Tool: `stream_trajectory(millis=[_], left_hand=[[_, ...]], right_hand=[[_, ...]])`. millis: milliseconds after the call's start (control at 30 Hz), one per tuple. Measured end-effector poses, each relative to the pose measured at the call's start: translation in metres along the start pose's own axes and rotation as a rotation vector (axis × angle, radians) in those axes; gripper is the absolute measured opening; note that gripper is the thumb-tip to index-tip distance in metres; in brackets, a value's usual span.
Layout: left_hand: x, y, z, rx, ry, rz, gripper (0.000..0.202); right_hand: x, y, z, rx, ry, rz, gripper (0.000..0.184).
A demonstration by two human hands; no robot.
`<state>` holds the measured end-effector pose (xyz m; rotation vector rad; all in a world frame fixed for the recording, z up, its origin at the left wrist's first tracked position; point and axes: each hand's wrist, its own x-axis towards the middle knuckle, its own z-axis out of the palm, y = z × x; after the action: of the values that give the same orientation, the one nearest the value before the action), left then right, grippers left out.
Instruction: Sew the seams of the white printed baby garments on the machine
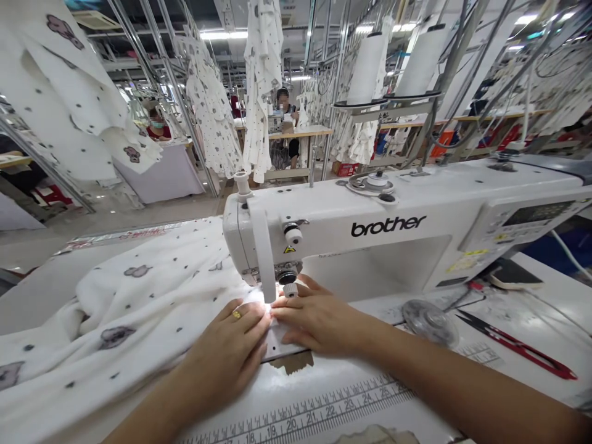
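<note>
A white sewing machine (324, 216) stands in front of me, its lamp lighting the stitching area. White printed fabric (152, 296) with grey animal figures and dots lies bunched on the left and runs in under the needle area. My left hand (226, 345), with a ring on one finger, is closed over the fabric's edge just left of the presser foot. From the right, my right hand (319, 317) reaches in, its fingertips closed at the lit fabric edge beside the needle. A white strip (263, 253) hangs down the machine head. Needle and exact stitching point are hidden.
Red-handled scissors (522, 345), a clear bobbin-like disc (430, 324) and a dark phone-like object (515, 274) lie on the right. A printed ruler (300, 419) runs along the front. Thread cones (365, 71) stand above; hanging printed garments (263, 86) and people at machines are behind.
</note>
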<state>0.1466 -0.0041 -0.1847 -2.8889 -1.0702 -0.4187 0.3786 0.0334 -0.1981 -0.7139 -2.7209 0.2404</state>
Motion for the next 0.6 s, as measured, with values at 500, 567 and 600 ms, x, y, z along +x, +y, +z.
stream_trajectory(millis=[500, 567, 600], left_hand=[[0.0006, -0.01, 0.0085, 0.093, 0.006, -0.019, 0.033], [-0.0013, -0.0101, 0.0097, 0.09, 0.037, -0.02, 0.033], [-0.0023, -0.0101, 0.0102, 0.09, 0.049, -0.016, 0.033]], right_hand=[[0.0025, -0.0023, 0.0005, -0.071, 0.052, -0.039, 0.035], [0.0027, -0.0027, 0.0015, -0.076, 0.039, -0.013, 0.035], [0.0026, -0.0028, 0.0019, -0.08, 0.034, -0.003, 0.035]])
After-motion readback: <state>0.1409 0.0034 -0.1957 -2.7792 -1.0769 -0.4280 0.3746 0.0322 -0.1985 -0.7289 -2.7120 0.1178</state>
